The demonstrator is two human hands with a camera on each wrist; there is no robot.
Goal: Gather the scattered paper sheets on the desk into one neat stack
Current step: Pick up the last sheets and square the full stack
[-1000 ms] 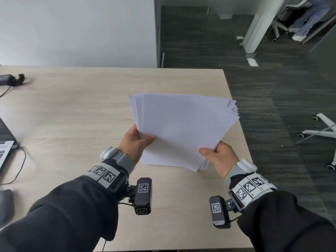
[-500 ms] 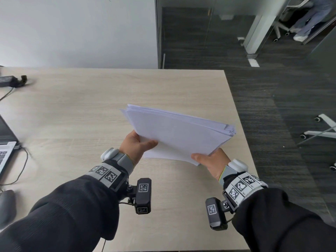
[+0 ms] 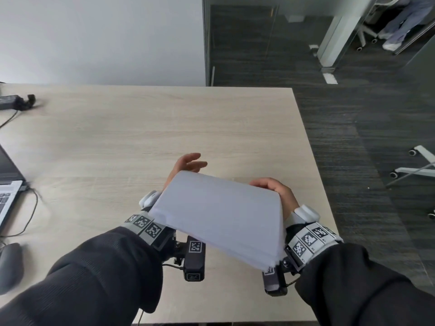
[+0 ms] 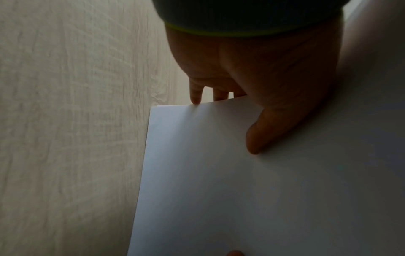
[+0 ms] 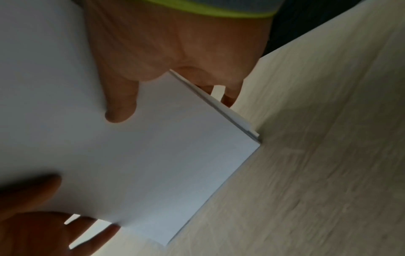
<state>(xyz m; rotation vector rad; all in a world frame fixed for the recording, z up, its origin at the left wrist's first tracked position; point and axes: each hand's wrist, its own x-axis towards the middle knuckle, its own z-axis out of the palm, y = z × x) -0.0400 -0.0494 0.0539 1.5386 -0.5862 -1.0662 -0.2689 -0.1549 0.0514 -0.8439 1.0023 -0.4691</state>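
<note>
A stack of white paper sheets [image 3: 219,215] stands tilted toward me over the light wooden desk [image 3: 141,128]. Its lower edge looks to touch the desk in the right wrist view. My left hand [image 3: 188,163] holds the stack's left side. Its thumb [image 4: 256,138] lies on the near face of the stack [image 4: 241,199], and its fingers spread behind it. My right hand [image 3: 273,188] grips the right side, thumb [image 5: 120,110] on the near face of the sheets [image 5: 175,164], fingers curled behind the edge. The raised top edge hides both wrists.
A laptop [image 3: 7,184] sits at the desk's left edge, with a mouse [image 3: 9,267] and a cable [image 3: 35,203] near it. A power adapter [image 3: 11,102] lies far left. The desk's right edge [image 3: 313,175] borders dark carpet with a chair base [image 3: 419,165].
The fanned sheets were held flat above the desk. They have been tipped up on edge and brought down, nearer to me, and now look squared. The left fingers now spread behind the stack.
</note>
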